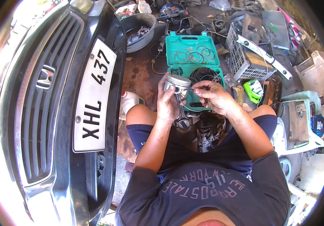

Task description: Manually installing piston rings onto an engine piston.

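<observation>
One piston point(177, 81) with connecting rod point(180, 108), held just before the green case point(186, 44): I read its crown pointing forward, long axis running back and slightly right to the big end point(184, 123). Left hand point(166, 101): grip closed round the piston. Right hand point(215, 97): grip pinched, apparently on a thin ring point(195, 110), poorly resolved.

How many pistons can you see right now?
1: a silver piston in the left hand, with its connecting rod hanging below, in front of the open teal case. More could be hidden in the surrounding clutter.
</observation>
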A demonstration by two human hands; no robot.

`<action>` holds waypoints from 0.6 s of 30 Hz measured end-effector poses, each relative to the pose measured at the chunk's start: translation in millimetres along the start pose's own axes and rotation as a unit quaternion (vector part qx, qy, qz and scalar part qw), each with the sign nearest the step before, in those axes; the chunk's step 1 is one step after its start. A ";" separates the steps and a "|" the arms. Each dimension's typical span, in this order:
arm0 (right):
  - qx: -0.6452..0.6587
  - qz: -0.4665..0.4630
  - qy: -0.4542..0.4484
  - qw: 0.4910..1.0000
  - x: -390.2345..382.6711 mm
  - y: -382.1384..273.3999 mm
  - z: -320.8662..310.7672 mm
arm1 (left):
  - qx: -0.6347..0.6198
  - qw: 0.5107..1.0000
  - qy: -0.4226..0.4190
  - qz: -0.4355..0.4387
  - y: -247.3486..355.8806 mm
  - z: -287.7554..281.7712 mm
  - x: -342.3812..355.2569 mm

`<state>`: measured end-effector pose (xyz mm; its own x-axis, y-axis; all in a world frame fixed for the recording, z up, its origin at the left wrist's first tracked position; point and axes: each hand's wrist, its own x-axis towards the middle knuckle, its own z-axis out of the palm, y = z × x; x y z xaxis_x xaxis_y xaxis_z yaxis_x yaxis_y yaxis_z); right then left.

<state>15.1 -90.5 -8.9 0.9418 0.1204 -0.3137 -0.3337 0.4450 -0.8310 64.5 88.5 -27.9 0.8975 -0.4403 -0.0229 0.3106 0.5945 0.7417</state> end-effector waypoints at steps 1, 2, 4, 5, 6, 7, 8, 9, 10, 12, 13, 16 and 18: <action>-0.010 0.002 0.000 1.000 0.0 -0.5 0.7 | 0.001 1.000 -0.001 -0.001 -0.1 0.0 0.2; -0.020 0.004 0.001 1.000 0.0 -0.6 1.0 | -0.015 1.000 -0.001 0.001 -0.1 0.0 0.7; -0.027 0.002 0.006 1.000 0.9 1.7 -1.1 | -0.031 1.000 -0.002 0.002 0.0 0.7 1.1; -0.035 -0.001 0.012 0.999 1.4 2.4 -2.1 | -0.033 0.999 -0.001 -0.002 0.2 1.5 1.0; -0.035 -0.001 0.013 0.999 1.6 2.3 -2.3 | -0.036 0.999 -0.001 -0.005 0.3 2.0 1.0; -0.030 -0.012 0.020 0.999 2.0 2.4 -2.0 | -0.035 0.999 -0.001 -0.005 0.3 1.4 0.9; -0.025 -0.024 0.027 0.999 2.5 2.5 -1.8 | -0.036 0.999 -0.006 -0.005 0.0 0.2 0.8; -0.025 -0.024 0.027 0.999 3.4 2.7 -1.9 | -0.036 0.999 -0.011 -0.004 -0.1 -0.4 0.7; -0.028 -0.036 0.034 0.998 4.5 2.9 -2.0 | -0.036 0.999 -0.011 -0.005 -0.1 -0.3 0.4; -0.030 -0.049 0.042 0.997 5.2 2.8 -0.8 | 0.008 1.000 -0.020 0.009 -0.5 0.3 -0.3; -0.032 -0.049 0.045 0.997 4.9 2.1 0.3 | 0.008 1.000 -0.021 0.008 -0.9 0.1 -0.4; -0.036 -0.042 0.045 0.997 5.0 2.0 -0.4 | 0.011 1.000 -0.026 0.008 -1.4 0.1 -0.6; -0.037 -0.035 0.043 0.998 4.9 2.1 -0.5 | 0.007 1.000 -0.024 0.010 -0.6 2.5 -1.0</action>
<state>19.0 -89.4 -12.5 0.9570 0.0140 -0.2898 -0.2729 0.3823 -0.8828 62.7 86.9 -26.6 0.8870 -0.4612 0.0240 0.2886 0.5942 0.7508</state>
